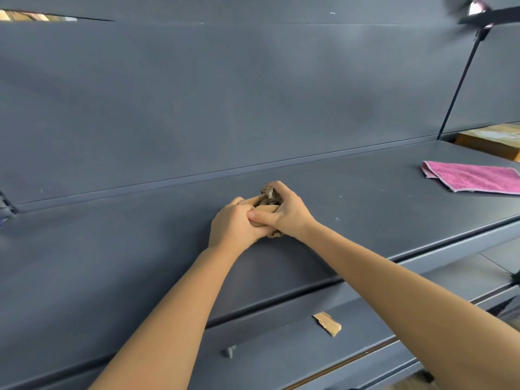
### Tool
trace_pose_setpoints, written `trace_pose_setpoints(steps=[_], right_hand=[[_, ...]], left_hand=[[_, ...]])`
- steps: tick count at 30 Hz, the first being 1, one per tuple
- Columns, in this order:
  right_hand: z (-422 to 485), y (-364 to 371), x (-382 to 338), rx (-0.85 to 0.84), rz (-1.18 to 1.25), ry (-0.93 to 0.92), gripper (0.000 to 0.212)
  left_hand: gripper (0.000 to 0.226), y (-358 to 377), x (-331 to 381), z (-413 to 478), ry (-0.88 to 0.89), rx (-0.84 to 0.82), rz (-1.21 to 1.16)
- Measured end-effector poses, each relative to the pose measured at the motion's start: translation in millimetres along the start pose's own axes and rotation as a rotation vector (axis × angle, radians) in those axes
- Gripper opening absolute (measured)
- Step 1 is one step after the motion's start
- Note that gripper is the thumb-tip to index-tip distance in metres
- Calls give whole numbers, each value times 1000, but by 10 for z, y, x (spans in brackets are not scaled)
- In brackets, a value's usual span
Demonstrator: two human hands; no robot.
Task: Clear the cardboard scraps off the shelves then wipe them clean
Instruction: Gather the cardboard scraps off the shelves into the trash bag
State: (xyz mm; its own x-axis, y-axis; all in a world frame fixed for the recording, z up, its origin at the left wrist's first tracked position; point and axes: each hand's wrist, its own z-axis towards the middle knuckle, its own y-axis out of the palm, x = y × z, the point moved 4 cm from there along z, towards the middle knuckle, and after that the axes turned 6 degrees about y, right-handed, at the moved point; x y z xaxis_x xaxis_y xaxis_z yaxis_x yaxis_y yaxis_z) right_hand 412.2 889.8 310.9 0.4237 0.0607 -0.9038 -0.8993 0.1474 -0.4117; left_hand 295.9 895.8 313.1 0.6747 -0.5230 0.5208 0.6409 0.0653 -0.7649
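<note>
Wad of cardboard scraps point(268, 196) sat mid upper shelf point(365, 198), near the back wall, clamped between both hands. Crumpled, no clear long axis; one flat tan strip in it ran roughly left-right. Most of the wad was hidden inside the hands, with only the top and a bit under the right wrist showing. Loose scrap point(327, 323) lay on the lower shelf point(281, 350), long axis diagonal, far-left to near-right, its far end right at the upper shelf's front lip. Pink cloth point(475, 178) lay flat at far right on the upper shelf, long axis left-right, cut off by the frame edge. Brown box point(489, 142) behind it was partly cut off. Top-right object was too blurred to tell.

Both arms reached forward and converged. Left hand point(232, 225) curled round the wad from the left, right hand point(287, 212) curled round it from the right, right thumb lying across the left fingers.
</note>
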Motion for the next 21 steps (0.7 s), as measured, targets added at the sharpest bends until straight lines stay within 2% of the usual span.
trace_pose_setpoints(steps=[12, 21], right_hand=[[-286, -176, -108, 91, -35, -90, 56], [-742, -574, -391, 113, -75, -203, 65]], left_hand=[[42, -73, 279, -183, 44, 81, 18], [49, -199, 849, -470, 69, 202, -31]])
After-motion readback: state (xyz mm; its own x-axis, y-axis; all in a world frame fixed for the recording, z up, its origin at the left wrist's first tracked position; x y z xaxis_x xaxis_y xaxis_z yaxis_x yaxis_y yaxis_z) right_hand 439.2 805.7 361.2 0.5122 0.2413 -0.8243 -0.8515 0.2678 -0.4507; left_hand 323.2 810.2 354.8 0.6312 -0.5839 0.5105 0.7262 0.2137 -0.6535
